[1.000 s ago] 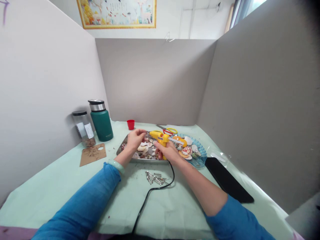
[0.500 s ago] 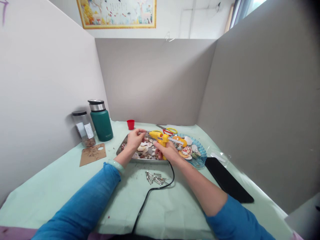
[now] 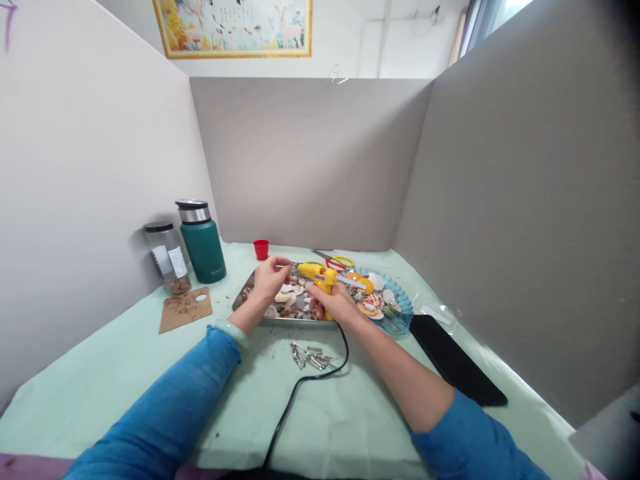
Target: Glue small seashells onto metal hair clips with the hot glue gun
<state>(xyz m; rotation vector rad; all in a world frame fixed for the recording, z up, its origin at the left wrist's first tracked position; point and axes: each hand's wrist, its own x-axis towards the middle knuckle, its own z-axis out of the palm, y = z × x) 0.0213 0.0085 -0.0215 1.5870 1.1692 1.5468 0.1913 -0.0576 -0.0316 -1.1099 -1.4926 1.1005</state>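
My right hand (image 3: 336,303) is wrapped round the grip of a yellow hot glue gun (image 3: 320,275), its nozzle pointing left and a clear glue stick showing at the back. Close to the nozzle, the fingers of my left hand (image 3: 271,279) are pinched together; what they hold is too small to make out. Both hands are over a metal tray (image 3: 300,323) of assorted seashells (image 3: 287,298). A black cord (image 3: 300,381) runs from the gun toward the front edge. On the cloth before the tray lies a pile of small metal clips (image 3: 311,357).
A blue scalloped plate (image 3: 403,303) of shells stands right of the tray, with scissors (image 3: 343,261) behind. A black flat slab (image 3: 457,360) lies farther right. At left are a green bottle (image 3: 203,247), a clear jar (image 3: 170,263), a brown card (image 3: 186,310) and a red cup (image 3: 261,250).
Hardly anything differs. The fingers of my left hand have shifted very slightly by the nozzle; the glue gun stays in my right hand in the same place.
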